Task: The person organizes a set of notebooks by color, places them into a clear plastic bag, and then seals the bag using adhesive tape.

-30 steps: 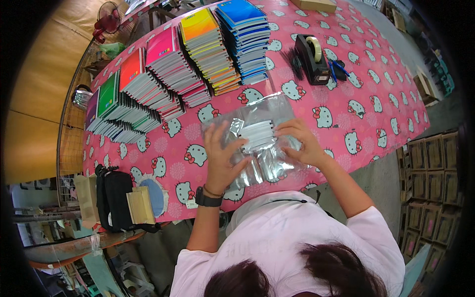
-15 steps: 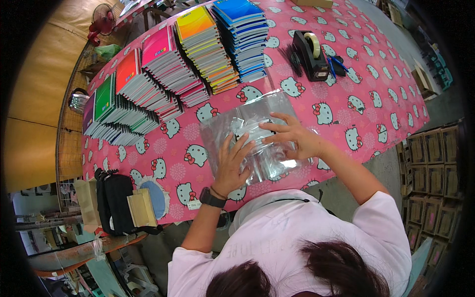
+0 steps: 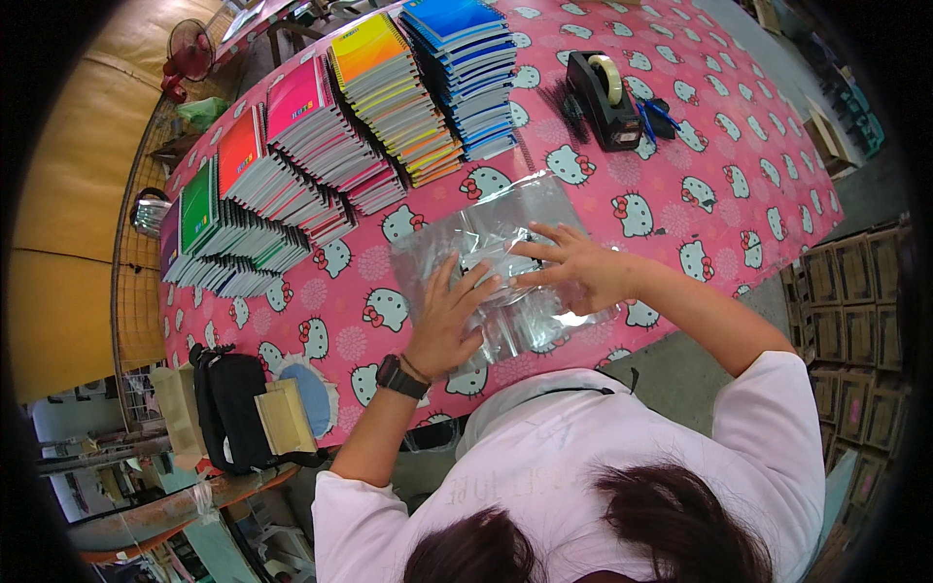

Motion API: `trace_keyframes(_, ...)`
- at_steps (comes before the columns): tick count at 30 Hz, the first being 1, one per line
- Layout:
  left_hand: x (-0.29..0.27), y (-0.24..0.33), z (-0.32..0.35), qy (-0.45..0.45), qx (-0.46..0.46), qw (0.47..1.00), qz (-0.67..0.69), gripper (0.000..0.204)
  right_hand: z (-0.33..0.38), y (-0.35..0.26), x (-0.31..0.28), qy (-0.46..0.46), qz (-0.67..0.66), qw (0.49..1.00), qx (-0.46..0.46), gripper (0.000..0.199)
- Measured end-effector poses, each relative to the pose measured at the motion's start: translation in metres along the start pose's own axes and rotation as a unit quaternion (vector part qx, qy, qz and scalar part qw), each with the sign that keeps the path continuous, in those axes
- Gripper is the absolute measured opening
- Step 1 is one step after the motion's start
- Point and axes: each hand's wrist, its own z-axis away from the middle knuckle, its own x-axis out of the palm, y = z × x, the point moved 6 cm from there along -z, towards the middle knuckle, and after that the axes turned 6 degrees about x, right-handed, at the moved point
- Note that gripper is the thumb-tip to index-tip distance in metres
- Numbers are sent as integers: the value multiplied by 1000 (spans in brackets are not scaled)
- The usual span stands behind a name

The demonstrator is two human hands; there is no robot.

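Observation:
A clear plastic bag (image 3: pixel 520 325), or a small pile of them, lies flat on the pink patterned tablecloth (image 3: pixel 369 262) in front of me. My left hand (image 3: pixel 449 316) rests on its left part, fingers spread. On its right part lies my right hand (image 3: pixel 578 270), palm down with fingers stretched out. The fingertips of both hands come close together near the middle of the plastic. Neither hand grips anything that shows. Beyond them stand stacks of spiral notebooks, among them a blue stack (image 3: pixel 476 87), a yellow stack (image 3: pixel 394 97) and a pink stack (image 3: pixel 326 131).
Further left are red notebooks (image 3: pixel 277 175) and green notebooks (image 3: pixel 233 228). A black tape dispenser (image 3: pixel 604 102) stands at the far right beside blue pens (image 3: pixel 648 121). A black bag (image 3: pixel 233 408) sits at the near left edge. Stacked boxes (image 3: pixel 855 311) are off to the right.
Both hands stay on the plastic with almost no shift. My elbows have spread slightly outward, and the whole view has tilted a little.

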Motion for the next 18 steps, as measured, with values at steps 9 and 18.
trace_keyframes(9, 0, -2, -18, -73, -18, 996, -49, 75, -16, 11, -7, 61, -313, 948, 13, 67)
trace_keyframes(18, -3, 6, -20, -72, -41, 995, -53, 72, 4, 151, -27, 331, -330, 847, 251, 32)
